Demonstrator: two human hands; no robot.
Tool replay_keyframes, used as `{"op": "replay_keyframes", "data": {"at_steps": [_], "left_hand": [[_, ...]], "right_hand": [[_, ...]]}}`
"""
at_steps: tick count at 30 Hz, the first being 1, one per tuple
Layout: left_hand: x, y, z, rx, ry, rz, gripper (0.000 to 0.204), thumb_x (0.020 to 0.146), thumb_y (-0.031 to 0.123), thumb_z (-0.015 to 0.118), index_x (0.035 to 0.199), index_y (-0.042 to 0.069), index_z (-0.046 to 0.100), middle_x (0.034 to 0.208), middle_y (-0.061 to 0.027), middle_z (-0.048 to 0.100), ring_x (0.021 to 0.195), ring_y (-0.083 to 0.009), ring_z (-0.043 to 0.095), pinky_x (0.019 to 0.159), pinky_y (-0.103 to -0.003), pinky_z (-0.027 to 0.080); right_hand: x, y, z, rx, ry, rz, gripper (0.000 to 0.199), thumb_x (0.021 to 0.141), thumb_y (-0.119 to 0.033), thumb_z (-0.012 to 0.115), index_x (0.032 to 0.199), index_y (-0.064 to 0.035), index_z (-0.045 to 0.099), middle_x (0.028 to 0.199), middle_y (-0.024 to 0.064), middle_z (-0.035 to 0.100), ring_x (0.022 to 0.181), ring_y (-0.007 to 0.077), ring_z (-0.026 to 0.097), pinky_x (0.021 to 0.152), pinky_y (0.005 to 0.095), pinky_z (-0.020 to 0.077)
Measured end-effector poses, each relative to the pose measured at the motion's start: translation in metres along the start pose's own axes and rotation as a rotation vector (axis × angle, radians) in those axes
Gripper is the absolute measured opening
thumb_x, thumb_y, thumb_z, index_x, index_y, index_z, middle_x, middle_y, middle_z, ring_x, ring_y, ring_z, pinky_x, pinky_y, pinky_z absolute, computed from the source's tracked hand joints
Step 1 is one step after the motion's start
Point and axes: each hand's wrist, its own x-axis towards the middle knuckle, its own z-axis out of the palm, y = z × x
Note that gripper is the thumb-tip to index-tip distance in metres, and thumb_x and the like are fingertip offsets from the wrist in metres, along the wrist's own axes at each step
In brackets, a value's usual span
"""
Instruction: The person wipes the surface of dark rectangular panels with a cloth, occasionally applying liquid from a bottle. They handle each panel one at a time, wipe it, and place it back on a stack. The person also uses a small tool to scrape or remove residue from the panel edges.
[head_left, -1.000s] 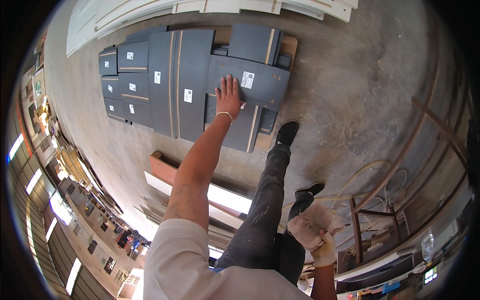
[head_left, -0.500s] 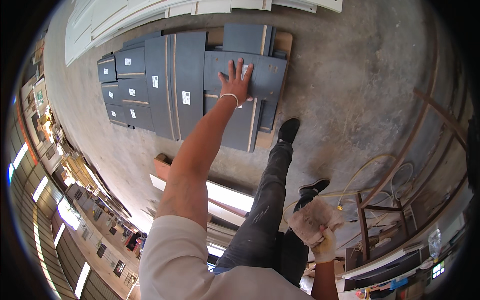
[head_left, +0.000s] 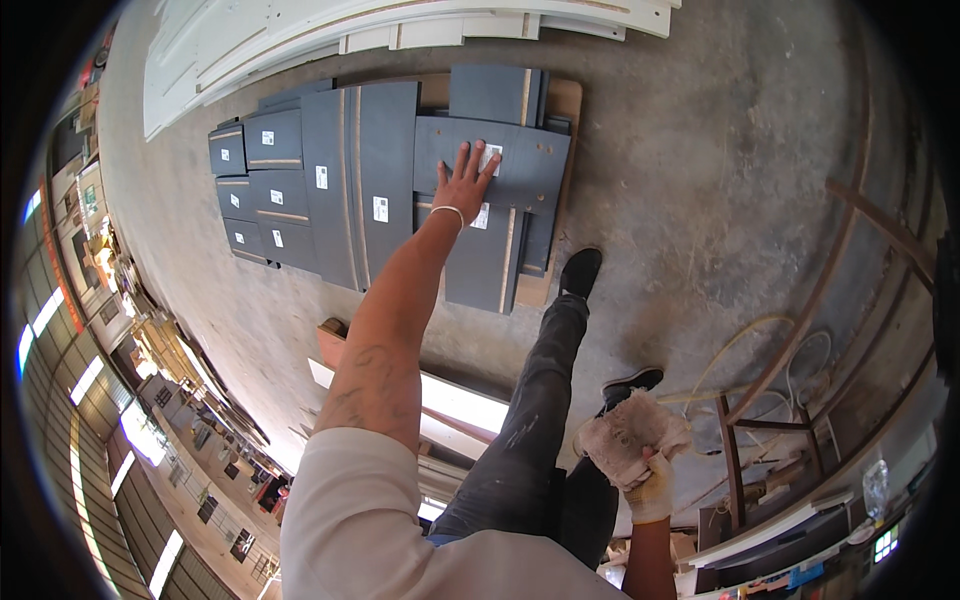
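My left hand (head_left: 463, 188), bare with a pale band at the wrist, lies with fingers spread on a dark grey panel (head_left: 535, 170). This panel rests across other grey panels at the right part of a low stack. White labels show beside the fingers and below the wrist. Down at the lower right, my right hand (head_left: 652, 488) wears a whitish glove and is closed around a crumpled pinkish-brown rag (head_left: 625, 435), held off the panels near my leg.
Several labelled grey panels (head_left: 385, 150) lie in rows on a brown board on the concrete floor. White panels (head_left: 300, 60) are stacked beyond. A white board (head_left: 465, 398) lies left of my legs. A brown metal frame (head_left: 735, 460) and a looped hose (head_left: 740, 345) are at the right.
My left hand has slid slightly back and left over the panel, uncovering more of the labels. The whole view has shifted a little. My right hand keeps its hold on the rag.
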Motion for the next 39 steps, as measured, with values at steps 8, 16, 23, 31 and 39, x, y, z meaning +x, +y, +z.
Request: {"op": "replay_keyframes", "data": {"at_steps": [8, 16, 23, 31, 39], "left_hand": [[-0.002, 0.011, 0.021, -0.058, 0.04, -0.146, 0.092, 0.103, 0.004, 0.051, 0.175, 0.033, 0.0, 0.182, -0.016, -0.007, 0.166, -0.0476, -0.001, 0.127, -0.07, 0.021], [-0.005, 0.03, -0.02, -0.237, 0.056, -0.137, 0.11, 0.094, 0.047, 0.077, 0.175, 0.028, 0.006, 0.18, -0.0224, -0.007, 0.164, -0.0522, -0.001, 0.122, -0.08, 0.017], [0.019, 0.095, -0.049, -0.462, 0.084, -0.42, 0.136, 0.079, 0.082, 0.074, 0.175, 0.023, -0.002, 0.178, -0.028, -0.01, 0.163, -0.0538, -0.011, 0.118, -0.081, 0.02], [0.019, 0.098, -0.052, -0.488, 0.043, -0.454, 0.141, 0.078, 0.081, 0.076, 0.174, 0.019, -0.004, 0.178, -0.0274, -0.012, 0.163, -0.0522, -0.014, 0.119, -0.08, 0.022], [0.016, 0.097, -0.055, -0.546, 0.037, -0.419, 0.141, 0.077, 0.074, 0.082, 0.175, 0.017, -0.003, 0.177, -0.0286, -0.015, 0.162, -0.0543, -0.017, 0.118, -0.082, 0.019]], "right_hand": [[0.004, 0.008, -0.006, -0.04, 0.076, -0.038, 0.052, 0.1, -0.009, 0.062, 0.149, -0.0149, 0.048, 0.132, 0.0127, 0.065, 0.098, 0.0246, 0.073, 0.066, 0.0347, 0.0627], [0.009, 0.004, -0.014, -0.029, 0.004, -0.019, 0.053, 0.1, -0.009, 0.062, 0.151, -0.0156, 0.047, 0.132, 0.0124, 0.066, 0.094, 0.0229, 0.073, 0.065, 0.0368, 0.0626], [0.016, 0.012, -0.013, -0.054, 0.116, 0.015, 0.05, 0.101, -0.012, 0.064, 0.148, -0.0179, 0.048, 0.12, 0.0072, 0.065, 0.076, 0.0161, 0.065, 0.059, 0.0306, 0.0553], [0.016, -0.005, -0.013, -0.008, -0.152, 0.101, 0.051, 0.1, -0.017, 0.067, 0.147, -0.0157, 0.048, 0.119, 0.0072, 0.065, 0.082, 0.0175, 0.066, 0.06, 0.0326, 0.0562], [0.025, 0.005, -0.009, -0.045, -0.063, 0.065, 0.047, 0.099, -0.02, 0.07, 0.142, -0.015, 0.051, 0.11, 0.0058, 0.064, 0.073, 0.0164, 0.063, 0.057, 0.0328, 0.0538]]}}
